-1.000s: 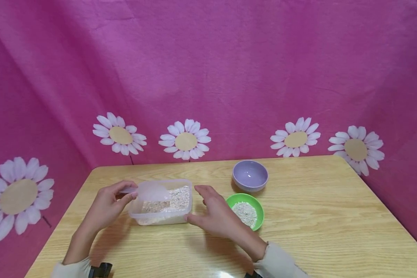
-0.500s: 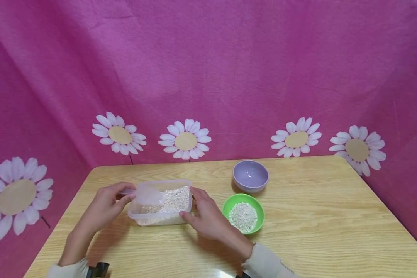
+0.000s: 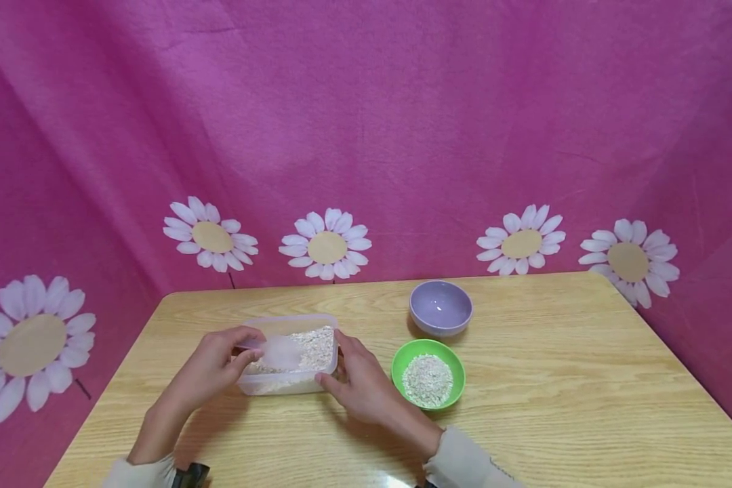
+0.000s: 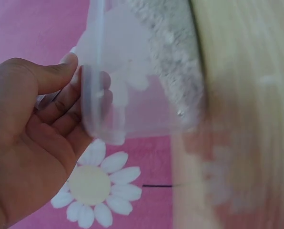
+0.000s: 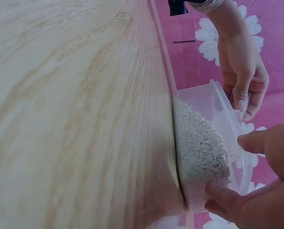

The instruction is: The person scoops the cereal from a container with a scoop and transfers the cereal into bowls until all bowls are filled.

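Note:
My left hand (image 3: 215,360) pinches the handle of a translucent plastic scoop (image 3: 282,352) between thumb and fingers. The scoop's bowl is inside a clear rectangular container (image 3: 277,388), at the oat flakes (image 3: 318,344), which are heaped toward the right end. In the left wrist view the container wall partly covers my fingertips. My right hand (image 3: 366,383) holds the container's right end, its thumb at the near rim and its fingers against the end wall, as the right wrist view shows. Just right of that hand, a green bowl (image 3: 460,385) contains more flakes.
Behind the green bowl stands a purple bowl (image 3: 440,307) with nothing visible inside. Everything rests on a wood-grain table (image 3: 573,379). A pink cloth (image 3: 402,135) with printed daisies hangs along the table's back and sides.
My right hand has moved left from beside the container to take hold of its right end. The left hand with the scoop first shifted slightly left, then moved right and lower into the container.

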Demonstrator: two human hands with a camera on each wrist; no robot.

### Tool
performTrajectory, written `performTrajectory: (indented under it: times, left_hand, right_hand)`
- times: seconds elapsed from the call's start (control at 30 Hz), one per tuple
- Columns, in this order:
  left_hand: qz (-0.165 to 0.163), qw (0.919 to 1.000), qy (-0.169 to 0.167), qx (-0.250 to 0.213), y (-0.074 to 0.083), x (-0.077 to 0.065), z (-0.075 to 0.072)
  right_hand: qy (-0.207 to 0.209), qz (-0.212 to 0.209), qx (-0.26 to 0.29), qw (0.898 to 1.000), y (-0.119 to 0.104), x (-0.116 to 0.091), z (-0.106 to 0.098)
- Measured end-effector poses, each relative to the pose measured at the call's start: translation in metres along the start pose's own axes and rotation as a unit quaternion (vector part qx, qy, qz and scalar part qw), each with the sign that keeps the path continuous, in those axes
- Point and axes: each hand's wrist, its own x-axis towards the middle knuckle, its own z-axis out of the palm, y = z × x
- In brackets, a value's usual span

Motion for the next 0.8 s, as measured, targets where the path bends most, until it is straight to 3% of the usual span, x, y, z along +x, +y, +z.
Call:
performTrajectory:
  times: [0.33,0.63,0.8]
  left_hand:
    - [-0.048,0.9977,0.009,-0.047,0.002,0.001,0.021]
    - [-0.058,0.9975,0.005,-0.041,0.002,0.003,0.021]
    - [-0.066,0.9961,0.020,-0.054,0.000,0.001,0.016]
  right_hand:
    - [-0.002,0.000,0.008,1.000,0.001,0.001,0.002]
    - [-0.001,0.003,0.002,1.000,0.001,0.001,0.000]
    - [-0.004,0.012,0.008,1.000,-0.002,0.000,-0.005]
